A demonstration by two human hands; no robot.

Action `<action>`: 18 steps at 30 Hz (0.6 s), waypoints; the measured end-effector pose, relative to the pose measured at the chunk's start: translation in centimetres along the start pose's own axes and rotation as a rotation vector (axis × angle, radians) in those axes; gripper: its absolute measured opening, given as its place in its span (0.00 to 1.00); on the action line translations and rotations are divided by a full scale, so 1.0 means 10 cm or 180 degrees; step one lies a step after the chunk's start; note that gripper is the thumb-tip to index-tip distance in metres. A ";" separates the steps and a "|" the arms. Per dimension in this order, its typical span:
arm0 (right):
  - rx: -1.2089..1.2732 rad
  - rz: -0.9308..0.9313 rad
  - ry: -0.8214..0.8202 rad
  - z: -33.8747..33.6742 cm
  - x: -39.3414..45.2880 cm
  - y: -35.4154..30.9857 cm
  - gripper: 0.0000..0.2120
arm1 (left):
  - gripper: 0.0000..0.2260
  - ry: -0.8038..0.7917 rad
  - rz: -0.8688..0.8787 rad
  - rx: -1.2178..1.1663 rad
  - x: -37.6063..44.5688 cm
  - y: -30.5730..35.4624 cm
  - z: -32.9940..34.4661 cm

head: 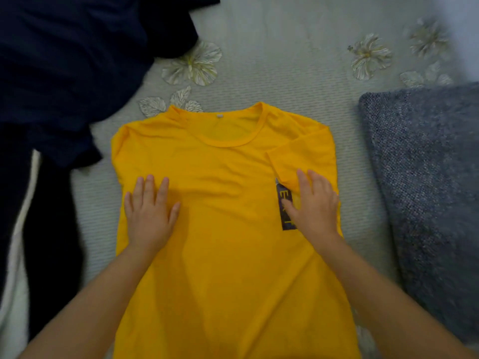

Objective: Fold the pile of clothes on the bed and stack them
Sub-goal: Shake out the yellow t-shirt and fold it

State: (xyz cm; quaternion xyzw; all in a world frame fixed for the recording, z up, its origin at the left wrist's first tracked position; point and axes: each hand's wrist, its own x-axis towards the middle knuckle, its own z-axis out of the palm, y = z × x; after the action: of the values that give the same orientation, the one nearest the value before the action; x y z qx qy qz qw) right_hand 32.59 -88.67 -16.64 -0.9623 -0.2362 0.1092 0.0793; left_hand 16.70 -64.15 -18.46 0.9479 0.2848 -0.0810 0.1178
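Both hands lie flat on the yellow shirt [228, 229] with straight fingers, pressing it down and gripping nothing. The left hand [150, 216] rests on the left side of the shirt's chest. The right hand [315, 206] rests on the right side, partly over a dark patch with letters [285, 203] printed on the shirt.

On the left of the bed, dark navy clothes [72, 60] lie in a loose heap. They sit near the shirt's left shoulder but do not touch it. Lower on the left are dark trousers with a white stripe [18, 229] running down them. On the right, a gray-blue knitted cloth [425, 190] lies just beside the shirt, with a thin strip of bed showing between them. Nothing lies on top of the shirt but the two hands.

The shirt is spread in the middle of the bed [285, 60], right in front of the person. Its long way runs from the person toward the far side. The round neck hole [233, 125] points away, and the bottom part comes near and runs out of view. The right sleeve [298, 156] is folded in over the chest, so that side is a straight edge. The left sleeve is tucked out of sight.

The bed cover is pale green with white flowers [194, 64] on it.
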 end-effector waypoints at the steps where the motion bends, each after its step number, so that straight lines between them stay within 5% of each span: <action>1: -0.0025 0.0226 -0.0103 -0.02 0.05 0.09 0.33 | 0.27 -0.0032 -0.0020 -0.0005 -0.03 -0.04 0.03; 4: 0.0303 0.0368 -0.0549 -0.02 0.15 0.17 0.34 | 0.26 -0.0033 -0.0062 -0.0063 -0.10 -0.13 0.13; 9: 0.0212 -0.0485 0.0084 0.08 0.00 0.09 0.15 | 0.28 0.0069 -0.0072 -0.0328 -0.17 -0.20 0.12; 13: 0.0289 -0.1356 -0.0565 0.23 -0.31 0.03 0.18 | 0.33 0.0198 -0.0526 -0.0828 -0.17 -0.31 -0.04; 18: 0.0625 -0.1828 0.0053 0.28 -0.31 0.01 0.11 | 0.24 0.0463 -0.0956 -0.1432 0.13 -0.47 -0.25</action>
State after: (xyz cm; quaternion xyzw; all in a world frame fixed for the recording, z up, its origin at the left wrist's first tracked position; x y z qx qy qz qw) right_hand 29.30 -89.94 -18.79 -0.8447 -0.4863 0.0967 0.2015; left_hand 15.37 -58.99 -17.17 0.8484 0.4406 0.0359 0.2911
